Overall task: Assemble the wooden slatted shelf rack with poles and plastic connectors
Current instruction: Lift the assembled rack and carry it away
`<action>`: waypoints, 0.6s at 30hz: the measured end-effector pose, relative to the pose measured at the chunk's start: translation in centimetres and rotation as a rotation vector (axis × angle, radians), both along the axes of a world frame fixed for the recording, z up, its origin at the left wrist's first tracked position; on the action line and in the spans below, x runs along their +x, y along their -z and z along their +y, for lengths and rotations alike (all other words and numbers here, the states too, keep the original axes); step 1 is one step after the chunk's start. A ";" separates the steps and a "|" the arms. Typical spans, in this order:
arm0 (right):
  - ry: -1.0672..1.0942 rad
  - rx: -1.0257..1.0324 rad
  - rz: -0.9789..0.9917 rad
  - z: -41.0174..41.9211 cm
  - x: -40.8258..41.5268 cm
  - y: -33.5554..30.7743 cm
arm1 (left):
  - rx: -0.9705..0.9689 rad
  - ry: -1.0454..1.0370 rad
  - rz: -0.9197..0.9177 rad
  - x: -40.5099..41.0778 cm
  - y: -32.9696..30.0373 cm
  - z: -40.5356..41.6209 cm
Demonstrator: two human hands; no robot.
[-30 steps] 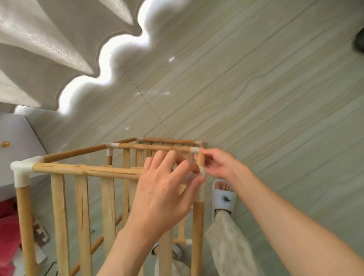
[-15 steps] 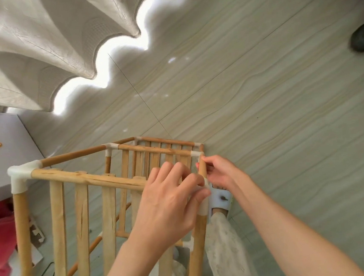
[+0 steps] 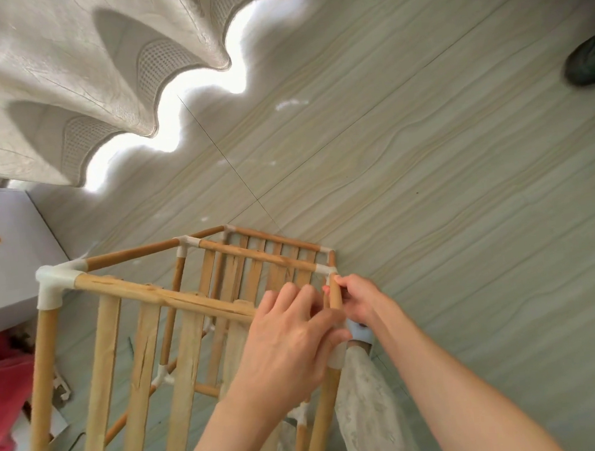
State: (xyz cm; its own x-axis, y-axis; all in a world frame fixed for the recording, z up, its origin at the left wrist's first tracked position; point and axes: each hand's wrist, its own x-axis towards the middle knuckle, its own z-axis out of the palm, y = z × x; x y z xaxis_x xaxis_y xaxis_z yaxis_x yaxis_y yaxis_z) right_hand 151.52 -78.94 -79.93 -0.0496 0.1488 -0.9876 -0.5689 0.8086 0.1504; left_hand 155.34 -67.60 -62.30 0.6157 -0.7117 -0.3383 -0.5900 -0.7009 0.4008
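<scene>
Rack [image 3: 161, 333]: a tall frame of wooden poles and slats joined by white plastic connectors, standing on the floor [image 3: 429, 176] and seen from above; it fills the lower left and centre of the view.
Near rail [image 3: 157, 297]: a pale pole running from the left corner connector [image 3: 54, 285] toward the hands, with flat slats [image 3: 147, 378] hanging below it.
Far level: a second rail [image 3: 255, 256] with its own row of slats, ending in a white connector [image 3: 325, 268] just above the right hand.
Left hand [image 3: 286, 353]: laid over the rack's near right corner, fingers bent over the end of the near rail and the top of the corner post; it grips that corner (the joint itself is hidden under the palm).
Right hand [image 3: 361, 302]: fingers curled, pinching a short upright pole [image 3: 334, 292] just below the far connector; thumb and fingertips are on the wood.
Corner post [image 3: 322, 423]: a pole running down from under the left hand, with a white sleeve [image 3: 337, 356] at its top, touching the left thumb.
Legs: patterned trousers [image 3: 365, 418] beside the post, and a pale blue slipper [image 3: 359, 332] showing between the two wrists.
Around: grey curtain [image 3: 73, 65] at top left, white cabinet [image 3: 4, 253] at left, red cloth [image 3: 4, 399] below it, a dark shoe [image 3: 592, 58] at the right edge.
</scene>
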 end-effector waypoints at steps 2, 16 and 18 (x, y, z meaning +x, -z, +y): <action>0.019 0.013 -0.003 -0.1 -0.1 0.2 | -0.006 -0.031 -0.017 -0.2 0.2 -0.1; -0.124 -0.346 -0.310 -0.3 -2.1 -10.8 | -0.068 -0.169 0.097 0.4 0.6 -0.2; -0.156 -0.459 -0.428 0.6 -3.5 -14.2 | -0.106 -0.250 0.108 0.3 -0.4 0.4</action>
